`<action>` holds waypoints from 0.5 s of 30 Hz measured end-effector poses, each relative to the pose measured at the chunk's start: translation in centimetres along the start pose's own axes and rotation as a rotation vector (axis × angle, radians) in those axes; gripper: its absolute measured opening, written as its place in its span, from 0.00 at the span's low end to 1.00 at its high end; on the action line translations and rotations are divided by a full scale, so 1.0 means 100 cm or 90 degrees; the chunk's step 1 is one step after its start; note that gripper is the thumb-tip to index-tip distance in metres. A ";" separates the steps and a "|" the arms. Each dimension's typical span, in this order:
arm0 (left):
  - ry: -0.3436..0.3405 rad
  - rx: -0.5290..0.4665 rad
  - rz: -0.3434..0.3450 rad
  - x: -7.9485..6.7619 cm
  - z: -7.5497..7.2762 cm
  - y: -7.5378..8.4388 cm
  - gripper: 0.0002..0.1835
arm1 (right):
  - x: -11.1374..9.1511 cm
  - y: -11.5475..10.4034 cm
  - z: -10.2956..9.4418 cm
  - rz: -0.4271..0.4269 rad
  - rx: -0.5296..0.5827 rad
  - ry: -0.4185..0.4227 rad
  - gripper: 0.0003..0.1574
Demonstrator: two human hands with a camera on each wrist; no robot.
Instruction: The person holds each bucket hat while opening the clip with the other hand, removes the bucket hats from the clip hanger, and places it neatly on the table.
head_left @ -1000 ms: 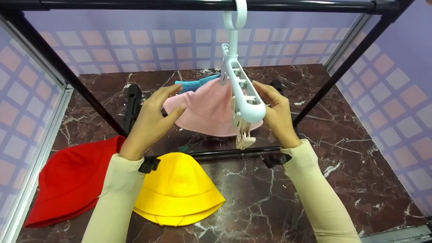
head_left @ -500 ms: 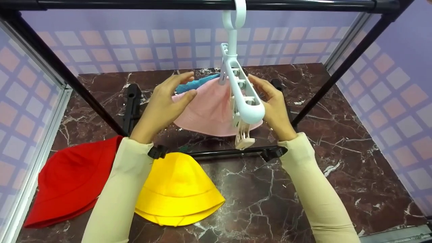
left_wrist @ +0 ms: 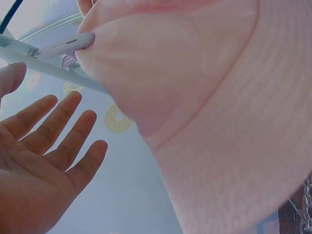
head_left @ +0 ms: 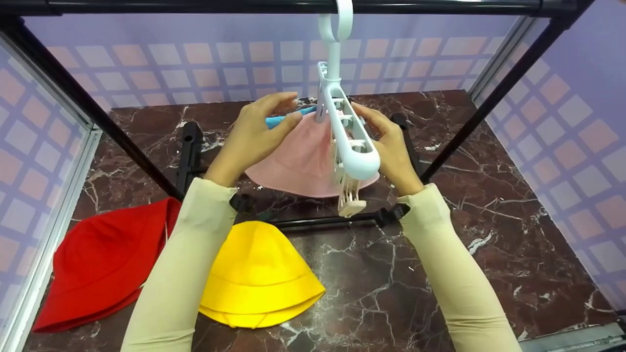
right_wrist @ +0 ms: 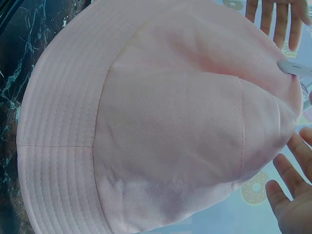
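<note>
A pink bucket hat hangs brim-down from a pale clip hanger; in the left wrist view a clip grips its crown. Behind it shows a strip of blue cloth, its kind hidden. To the left of the hat is my left hand, its fingers extended and holding nothing; the left wrist view shows its spread fingers apart from the hat. My right hand lies beyond the hanger's right side, partly hidden. Its relaxed fingers in the right wrist view come near the crown; whether they touch it I cannot tell.
A black rod carries the hanger by its hook. Unused clips dangle at its near end. On the dark marble surface lie a red bucket hat and a yellow one. Black rack feet stand behind.
My left hand has moved right and farther forward, closer to the hanger's clipped end. The right hand has shifted slightly left and forward. The hats stay in place.
</note>
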State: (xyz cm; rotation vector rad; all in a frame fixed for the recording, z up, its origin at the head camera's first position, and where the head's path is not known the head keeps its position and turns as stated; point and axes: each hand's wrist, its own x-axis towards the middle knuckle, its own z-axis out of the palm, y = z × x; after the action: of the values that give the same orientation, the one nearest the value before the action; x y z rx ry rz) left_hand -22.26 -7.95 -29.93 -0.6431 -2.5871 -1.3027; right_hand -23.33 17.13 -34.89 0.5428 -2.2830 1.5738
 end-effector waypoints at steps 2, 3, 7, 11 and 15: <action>-0.013 -0.007 -0.017 0.004 0.002 0.002 0.25 | 0.001 0.000 0.000 -0.002 0.000 -0.006 0.30; -0.017 -0.010 -0.024 0.006 0.003 0.002 0.25 | 0.002 0.001 0.000 -0.003 0.002 -0.010 0.30; -0.024 -0.022 -0.031 0.014 0.007 0.004 0.26 | 0.005 0.002 0.002 -0.009 0.006 -0.021 0.30; -0.024 -0.025 -0.022 0.021 0.010 0.005 0.25 | 0.007 0.002 0.004 0.001 0.022 -0.029 0.31; -0.019 -0.014 -0.020 0.025 0.013 0.002 0.25 | 0.008 0.001 0.007 0.017 0.041 -0.034 0.31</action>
State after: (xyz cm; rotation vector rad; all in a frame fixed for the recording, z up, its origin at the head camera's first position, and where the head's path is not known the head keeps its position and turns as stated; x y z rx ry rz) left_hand -24.36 -6.11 -29.72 -0.6335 -2.6195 -1.3437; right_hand -24.09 16.38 -34.88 0.5799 -2.2930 1.6699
